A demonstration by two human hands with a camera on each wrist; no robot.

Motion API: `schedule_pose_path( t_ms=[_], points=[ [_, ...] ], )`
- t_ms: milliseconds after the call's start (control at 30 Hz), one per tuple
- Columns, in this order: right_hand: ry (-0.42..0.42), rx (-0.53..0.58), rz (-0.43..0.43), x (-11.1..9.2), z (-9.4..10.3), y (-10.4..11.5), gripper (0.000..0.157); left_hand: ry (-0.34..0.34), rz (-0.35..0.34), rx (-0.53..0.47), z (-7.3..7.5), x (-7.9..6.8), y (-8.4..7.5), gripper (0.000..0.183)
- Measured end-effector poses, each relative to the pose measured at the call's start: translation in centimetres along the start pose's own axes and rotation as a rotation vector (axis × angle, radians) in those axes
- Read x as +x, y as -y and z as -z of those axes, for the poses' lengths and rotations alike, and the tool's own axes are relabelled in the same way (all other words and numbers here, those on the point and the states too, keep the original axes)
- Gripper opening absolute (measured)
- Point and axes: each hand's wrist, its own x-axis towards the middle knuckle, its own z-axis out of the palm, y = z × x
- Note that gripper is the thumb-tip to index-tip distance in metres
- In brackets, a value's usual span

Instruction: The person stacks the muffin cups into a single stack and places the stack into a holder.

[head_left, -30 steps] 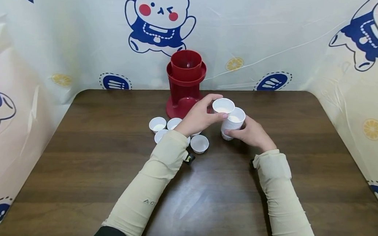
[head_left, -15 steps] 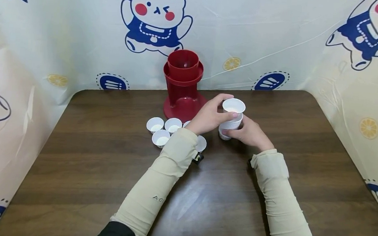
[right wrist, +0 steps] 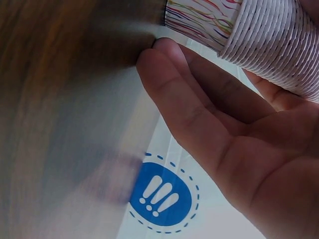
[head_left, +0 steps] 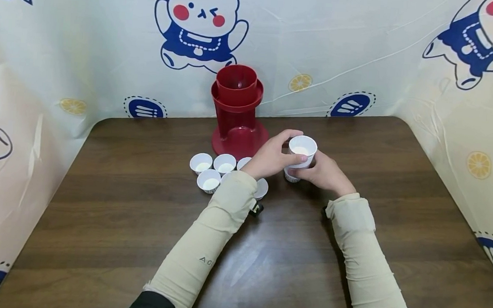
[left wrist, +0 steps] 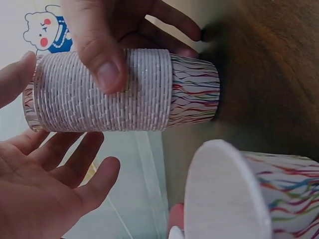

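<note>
A tall stack of nested white paper cups [left wrist: 144, 109] with coloured wavy stripes stands upright on the table. My right hand [head_left: 328, 174] holds it from the right, its thumb across the stacked rims. My left hand [head_left: 272, 156] grips the top cup [head_left: 303, 146] between thumb and fingers; this cup sits in the stack's mouth, with a little of its striped side showing above the rims. In the right wrist view the lower fingers [right wrist: 199, 114] extend beside the stack's base. Several single paper cups [head_left: 209, 181] stand mouth-up to the left, some hidden by the left forearm.
Behind the loose cups stands a red plastic device [head_left: 237, 105] with a cup-shaped top and round base. The brown wooden table [head_left: 116, 231] ends at a patterned white curtain [head_left: 122, 31] behind and at both sides.
My left hand has moved right with its cup, from beside the stack to over it, then down into its mouth. The right hand has kept its hold on the stack.
</note>
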Motion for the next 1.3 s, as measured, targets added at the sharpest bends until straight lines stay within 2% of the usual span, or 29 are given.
schedule_pose_path(
  t_ms=[433, 600, 733, 833, 1067, 1167, 1300],
  points=[
    [-0.005, -0.012, 0.012, 0.1, 0.0, 0.6, 0.067, 0.031, 0.049, 0.004, 0.0, -0.8, -0.4, 0.065],
    [-0.005, -0.009, 0.001, -0.1, -0.2, 0.3, 0.065, 0.061, 0.071, 0.153, 0.1, -1.1, -0.5, 0.072],
    [0.003, 0.004, -0.013, -0.3, -0.2, 0.2, 0.065, 0.078, 0.066, 0.267, 0.6, -2.2, -0.5, 0.073],
    [0.012, 0.023, -0.006, -0.3, -0.2, 0.3, 0.066, 0.053, 0.053, 0.281, 1.5, -3.6, -0.5, 0.069],
    [0.021, 0.037, -0.025, -0.2, -0.3, 0.5, 0.069, -0.087, 0.016, 0.157, 5.5, -8.2, 0.7, 0.047],
    [0.020, 0.032, -0.030, -0.3, -0.2, 0.5, 0.069, -0.136, 0.058, 0.199, 7.4, -9.9, 1.7, 0.036],
    [0.019, 0.028, -0.035, -0.4, -0.1, 0.5, 0.068, -0.201, 0.175, 0.300, 9.5, -12.0, 3.2, 0.031]
  ],
)
